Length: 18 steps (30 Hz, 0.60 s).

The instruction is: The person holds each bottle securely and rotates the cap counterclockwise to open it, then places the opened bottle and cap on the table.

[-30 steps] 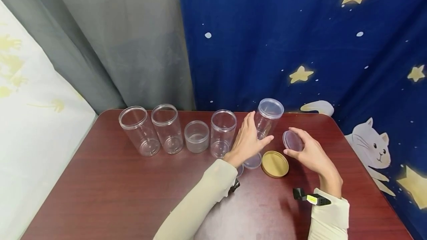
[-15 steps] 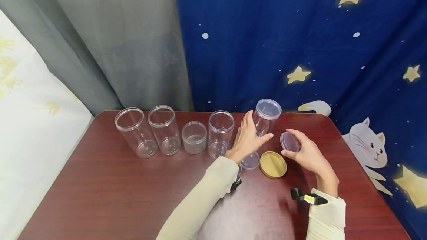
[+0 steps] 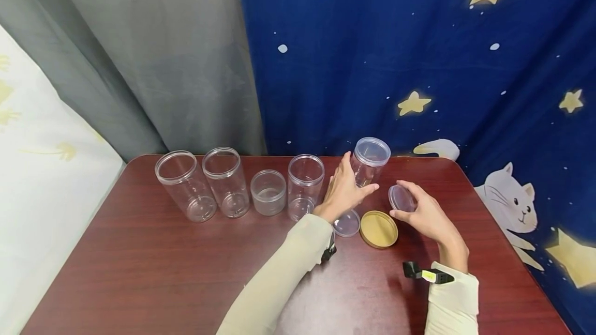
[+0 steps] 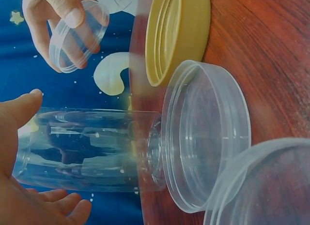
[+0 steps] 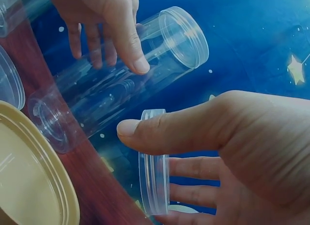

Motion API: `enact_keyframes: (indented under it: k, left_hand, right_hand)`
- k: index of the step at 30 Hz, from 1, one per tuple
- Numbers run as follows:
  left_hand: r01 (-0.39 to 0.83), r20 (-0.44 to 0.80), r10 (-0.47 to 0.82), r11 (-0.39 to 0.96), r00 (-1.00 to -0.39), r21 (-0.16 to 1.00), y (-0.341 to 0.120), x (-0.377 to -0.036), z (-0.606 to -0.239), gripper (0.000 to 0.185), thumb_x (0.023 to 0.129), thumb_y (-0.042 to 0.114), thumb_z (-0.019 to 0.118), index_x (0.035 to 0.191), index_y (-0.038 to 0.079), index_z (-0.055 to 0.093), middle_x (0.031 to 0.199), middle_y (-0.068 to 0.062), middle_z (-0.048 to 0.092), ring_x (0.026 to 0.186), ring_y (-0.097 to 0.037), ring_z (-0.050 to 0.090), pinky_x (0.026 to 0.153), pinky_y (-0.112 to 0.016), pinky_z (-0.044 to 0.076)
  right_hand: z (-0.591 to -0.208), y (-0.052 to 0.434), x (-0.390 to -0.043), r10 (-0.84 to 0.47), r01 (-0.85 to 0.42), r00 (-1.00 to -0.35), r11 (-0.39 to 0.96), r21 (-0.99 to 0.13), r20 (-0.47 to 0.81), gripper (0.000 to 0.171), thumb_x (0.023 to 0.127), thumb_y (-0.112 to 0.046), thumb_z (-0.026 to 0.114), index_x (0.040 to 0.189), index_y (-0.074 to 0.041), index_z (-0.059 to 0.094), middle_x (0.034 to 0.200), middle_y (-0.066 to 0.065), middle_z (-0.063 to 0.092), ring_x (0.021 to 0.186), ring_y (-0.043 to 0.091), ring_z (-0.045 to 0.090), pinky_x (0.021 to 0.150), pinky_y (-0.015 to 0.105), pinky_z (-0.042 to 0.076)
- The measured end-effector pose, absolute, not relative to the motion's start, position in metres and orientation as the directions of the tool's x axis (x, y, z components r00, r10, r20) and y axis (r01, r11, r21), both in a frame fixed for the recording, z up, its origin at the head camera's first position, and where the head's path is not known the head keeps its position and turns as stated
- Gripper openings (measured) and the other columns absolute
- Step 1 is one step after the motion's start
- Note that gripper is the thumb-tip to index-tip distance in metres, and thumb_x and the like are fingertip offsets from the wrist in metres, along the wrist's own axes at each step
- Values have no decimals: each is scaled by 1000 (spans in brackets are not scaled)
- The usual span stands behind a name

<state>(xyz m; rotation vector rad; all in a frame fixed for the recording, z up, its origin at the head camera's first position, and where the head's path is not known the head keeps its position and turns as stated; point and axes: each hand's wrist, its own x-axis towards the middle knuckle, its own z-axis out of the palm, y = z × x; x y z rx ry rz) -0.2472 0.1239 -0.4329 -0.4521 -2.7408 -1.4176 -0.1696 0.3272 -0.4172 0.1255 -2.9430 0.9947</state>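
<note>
My right hand (image 3: 429, 215) holds a clear plastic lid (image 3: 401, 198) on edge above the table, thumb on one side and fingers on the other. Left of it stands a tall clear jar (image 3: 370, 169), whose top looks capped by a clear lid. My left hand (image 3: 343, 191) is beside this jar, thumb spread from nearly straight fingers; in the right wrist view the thumb (image 5: 130, 48) passes in front of the jar. Whether it touches the jar I cannot tell. A gold lid (image 3: 379, 229) and a clear lid (image 3: 346, 224) lie flat between the hands.
Left of my left hand stand a tall clear jar (image 3: 306, 185), a short clear jar (image 3: 268, 193) and two more tall ones, all uncapped. Another clear lid (image 4: 271, 186) shows in the left wrist view. Curtains (image 3: 302, 66) hang behind the red-brown table (image 3: 186, 283).
The head view has shifted slightly, so everything sits a little further left. Both hands stay almost where they were, and the right hand still holds the clear lid.
</note>
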Motion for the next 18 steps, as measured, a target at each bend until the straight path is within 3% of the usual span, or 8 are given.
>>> enact_keyframes:
  k: [18]
  left_hand:
    - [274, 161, 251, 524, -955, 806, 129, -255, -438, 105, 77, 44, 83, 155, 9, 20, 151, -12, 44, 133, -30, 49, 108, -50, 41]
  right_hand:
    - [-427, 328, -175, -63, -69, -998, 772, -632, 31, 76, 82, -15, 80, 145, 0, 40, 141, 31, 47, 117, 51, 56, 98, 62, 44]
